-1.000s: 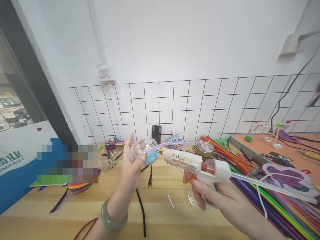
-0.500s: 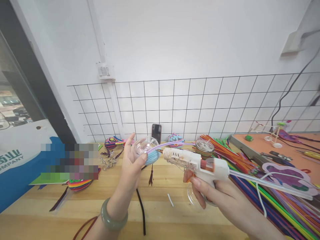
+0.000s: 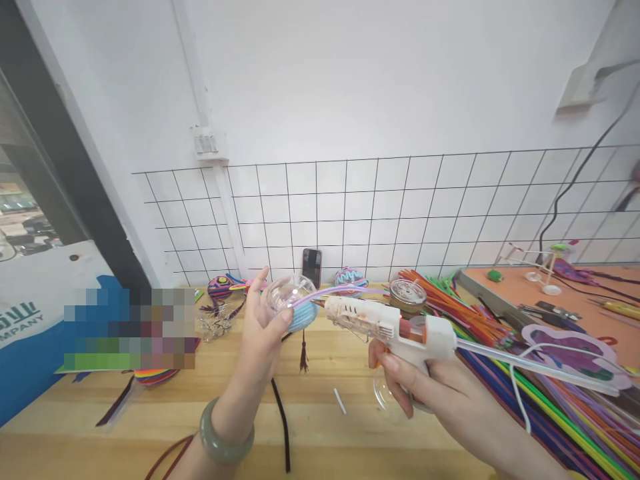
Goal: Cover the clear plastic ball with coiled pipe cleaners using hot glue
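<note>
My left hand (image 3: 261, 335), with a green bangle at the wrist, is closed round a clear plastic ball (image 3: 290, 297) partly wrapped in light blue pipe cleaner. A purple pipe cleaner (image 3: 340, 291) arcs off the ball to the right. My right hand (image 3: 425, 383) grips a white hot glue gun (image 3: 395, 325), a finger on its orange trigger. The gun's nozzle points left and sits right at the blue wrapping on the ball. A clear glue stick (image 3: 535, 367) juts out of the back of the gun.
A heap of coloured pipe cleaners (image 3: 500, 347) lies on the wooden table (image 3: 325, 427) at the right. A black phone (image 3: 312, 267) and wrapped balls (image 3: 350, 279) lean by the wire grid. A black cord (image 3: 283, 420), a clear half shell and an orange board (image 3: 560, 300) are nearby.
The glue gun's nozzle has edged left, closer to the ball. My left hand has held the ball almost still.
</note>
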Demonstrator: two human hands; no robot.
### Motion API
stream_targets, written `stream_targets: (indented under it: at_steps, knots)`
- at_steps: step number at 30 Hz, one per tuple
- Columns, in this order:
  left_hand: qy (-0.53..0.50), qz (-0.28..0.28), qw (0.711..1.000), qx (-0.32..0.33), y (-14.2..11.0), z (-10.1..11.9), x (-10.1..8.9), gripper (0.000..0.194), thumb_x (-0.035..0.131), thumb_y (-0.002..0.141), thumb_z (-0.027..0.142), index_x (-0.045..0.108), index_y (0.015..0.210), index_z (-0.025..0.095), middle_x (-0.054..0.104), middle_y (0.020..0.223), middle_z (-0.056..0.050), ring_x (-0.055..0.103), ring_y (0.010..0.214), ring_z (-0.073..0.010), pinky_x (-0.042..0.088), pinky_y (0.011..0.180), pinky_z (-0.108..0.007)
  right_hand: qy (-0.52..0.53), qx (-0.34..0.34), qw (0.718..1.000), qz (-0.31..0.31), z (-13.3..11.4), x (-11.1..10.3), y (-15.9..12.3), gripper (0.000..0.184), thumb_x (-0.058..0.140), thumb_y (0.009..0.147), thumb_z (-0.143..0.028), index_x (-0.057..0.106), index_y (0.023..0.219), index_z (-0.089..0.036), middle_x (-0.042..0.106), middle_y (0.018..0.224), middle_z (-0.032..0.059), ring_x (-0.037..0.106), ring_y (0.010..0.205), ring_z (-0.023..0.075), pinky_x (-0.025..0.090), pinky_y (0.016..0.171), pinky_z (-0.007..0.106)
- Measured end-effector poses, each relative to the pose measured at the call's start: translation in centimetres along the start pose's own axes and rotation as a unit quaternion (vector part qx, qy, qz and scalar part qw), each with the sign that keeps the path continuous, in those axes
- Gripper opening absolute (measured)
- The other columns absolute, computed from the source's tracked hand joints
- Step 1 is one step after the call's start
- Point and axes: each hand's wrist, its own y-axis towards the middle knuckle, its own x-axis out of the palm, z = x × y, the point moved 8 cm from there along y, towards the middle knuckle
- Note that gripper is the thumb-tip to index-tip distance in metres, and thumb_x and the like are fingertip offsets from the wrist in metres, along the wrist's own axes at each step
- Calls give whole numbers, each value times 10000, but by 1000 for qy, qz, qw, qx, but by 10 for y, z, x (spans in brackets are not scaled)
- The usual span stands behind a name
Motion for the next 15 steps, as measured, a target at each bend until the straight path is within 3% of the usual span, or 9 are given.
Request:
stream_targets:
  at_steps: [5, 15]
  knots:
    - [-1, -2, 1000, -2, -1, 0, 0, 797, 780, 669, 332, 399, 1369, 300, 556, 1263, -114, 572, 1129, -285, 483, 910, -417, -8, -4, 1000, -6, 1, 1, 0, 565, 366, 943, -583, 442, 533, -202, 644, 965, 76, 559, 969, 249, 431, 785, 343]
    - [2, -1, 1000, -6, -1, 0, 0, 806, 790, 653, 343, 403, 1360, 305, 554, 1257, -108, 583, 1113, -284, 475, 917, -427, -10, -8, 1000, 8, -1, -1, 0, 547, 356, 950, -574, 428, 542, -217, 653, 823, 66, 567, 967, 251, 445, 789, 344]
